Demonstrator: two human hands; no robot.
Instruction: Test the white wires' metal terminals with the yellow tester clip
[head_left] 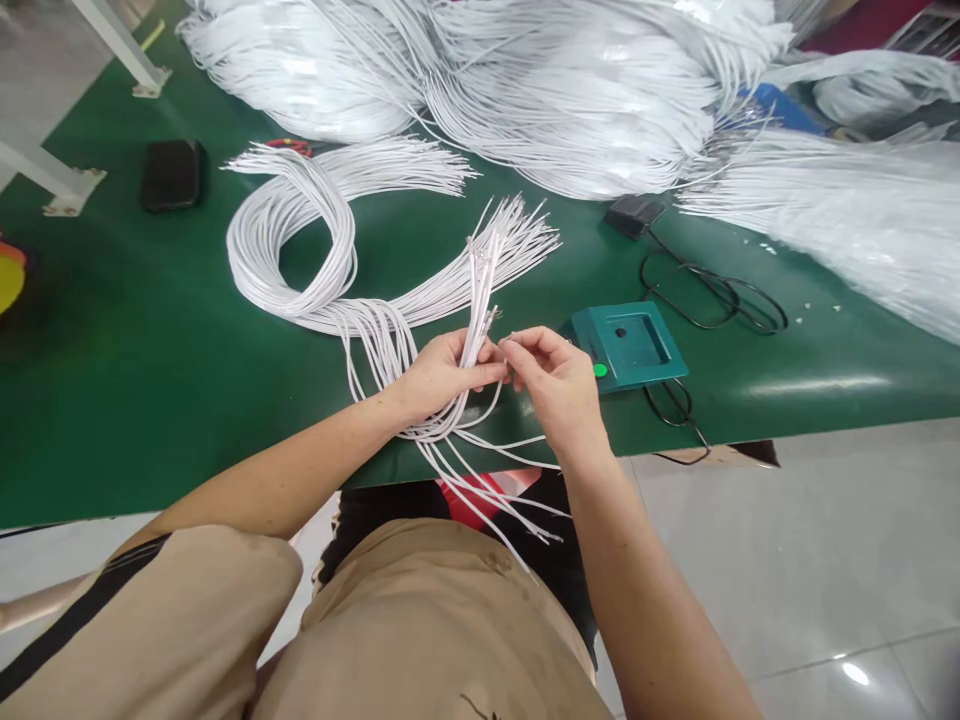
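Note:
My left hand [448, 374] is closed around a bunch of white cables [478, 325], whose tips stick up above the fingers. Thumb and fingertips of my right hand [553, 385] are pinched on the end of a single white cable [496, 399], close beside my left fingertips. Its very tip is too small to make out. Several loose cable ends [517, 510] hang over the table's front edge toward my lap. Behind my left hand lies a looped bundle of white cables [255, 245], its cut ends fanned out on the table.
Large heaps of white cables [570, 90] cover the back of the green table [97, 400]. A teal device with a green button [630, 345] sits right of my hands, with a black cord [712, 285] nearby. A black box [172, 175] and white metal legs [64, 185] are at left.

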